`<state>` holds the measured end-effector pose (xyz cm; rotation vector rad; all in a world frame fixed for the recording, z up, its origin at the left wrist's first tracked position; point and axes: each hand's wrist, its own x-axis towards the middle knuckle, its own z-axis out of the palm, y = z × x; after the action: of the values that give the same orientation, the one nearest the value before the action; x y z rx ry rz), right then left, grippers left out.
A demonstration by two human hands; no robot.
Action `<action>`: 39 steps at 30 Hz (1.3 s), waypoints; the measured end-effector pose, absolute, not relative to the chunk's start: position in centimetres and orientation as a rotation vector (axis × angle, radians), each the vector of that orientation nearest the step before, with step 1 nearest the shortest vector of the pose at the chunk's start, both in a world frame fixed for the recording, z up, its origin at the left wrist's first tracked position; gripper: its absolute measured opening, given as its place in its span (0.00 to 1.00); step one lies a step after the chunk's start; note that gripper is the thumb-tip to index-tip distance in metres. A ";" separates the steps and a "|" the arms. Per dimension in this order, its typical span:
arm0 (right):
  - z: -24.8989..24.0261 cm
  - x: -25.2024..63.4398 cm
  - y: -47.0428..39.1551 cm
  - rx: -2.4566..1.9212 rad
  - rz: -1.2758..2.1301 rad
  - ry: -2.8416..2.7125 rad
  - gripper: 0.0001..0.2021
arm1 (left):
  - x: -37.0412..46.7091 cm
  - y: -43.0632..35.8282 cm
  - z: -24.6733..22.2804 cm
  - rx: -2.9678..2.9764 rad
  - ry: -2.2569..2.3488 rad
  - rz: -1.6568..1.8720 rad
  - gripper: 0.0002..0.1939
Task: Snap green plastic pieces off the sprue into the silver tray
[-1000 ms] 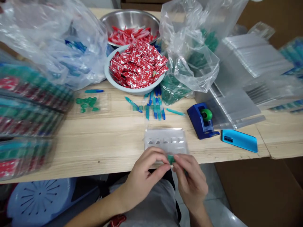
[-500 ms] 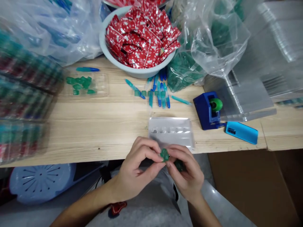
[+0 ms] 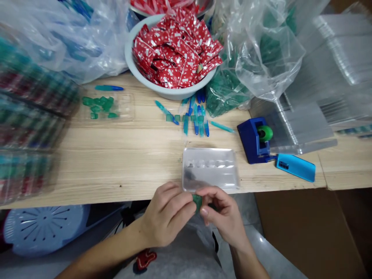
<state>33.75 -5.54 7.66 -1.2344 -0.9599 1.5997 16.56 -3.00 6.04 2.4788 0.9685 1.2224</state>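
My left hand [image 3: 170, 215] is closed, its fingertips on a small translucent green plastic piece [image 3: 197, 202] just off the table's front edge. From the other side, the thumb and fingers of my right hand [image 3: 225, 217] curl close around that piece. A second, darker green piece [image 3: 213, 207] shows partly inside my right hand, mostly hidden by the fingers. Beyond both hands lies a clear plastic tray [image 3: 210, 170] with a row of round dimples. Farther back, green cubes [image 3: 186, 118] and blue-and-teal pen-shaped pieces [image 3: 197, 126] lie together on the tabletop.
A basin [image 3: 171, 93] full of red printed packets stands at the back. A blue tape dispenser [image 3: 251, 141] and a blue phone [image 3: 295, 167] sit at right, near stacked clear trays [image 3: 305, 124]. Filled packs [image 3: 27, 170] line the left; another tray [image 3: 124, 106] holds green pieces.
Both hands have moved slightly down. The left fingers have rolled over the green piece, covering more of it. The right fingers have shifted, and the tray now shows more fully.
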 end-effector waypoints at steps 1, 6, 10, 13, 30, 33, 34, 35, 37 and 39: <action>7.6 33.7 -5.4 -1.238 1.615 -0.944 0.12 | 16.5 -3.2 5.9 2.480 0.978 1.228 0.10; 7.9 33.3 -4.5 -1.270 1.534 -0.946 0.08 | 16.9 -2.7 6.3 2.526 1.145 1.218 0.07; 8.2 33.9 -3.2 -1.388 1.239 -1.254 0.02 | 16.8 -1.4 6.5 2.518 1.232 1.138 0.04; 8.3 35.1 -1.5 -1.440 0.899 -1.637 0.05 | 15.9 -0.9 6.1 2.380 1.252 1.087 0.03; 9.2 34.8 2.8 -1.561 0.946 -2.048 0.14 | 13.9 0.4 5.3 2.122 1.270 1.012 0.04; 9.7 35.0 2.0 -1.418 1.408 -1.319 0.20 | 14.6 0.5 6.3 2.099 1.204 1.080 0.06; 9.8 34.9 1.8 -1.355 1.556 -1.128 0.21 | 15.0 0.5 6.7 2.121 1.179 1.104 0.06; 9.9 34.7 1.6 -1.294 1.681 -0.980 0.22 | 15.5 0.5 7.0 2.155 1.153 1.124 0.06; 10.0 34.3 1.2 -1.171 1.837 -0.800 0.23 | 16.4 0.5 7.4 2.229 1.112 1.136 0.07; 10.0 34.0 0.9 -1.042 1.891 -0.731 0.22 | 17.2 0.5 7.6 2.269 1.103 1.126 0.08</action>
<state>34.01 0.94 9.99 -1.0422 -0.7305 1.8912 17.16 0.49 7.63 2.2693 1.1026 1.1261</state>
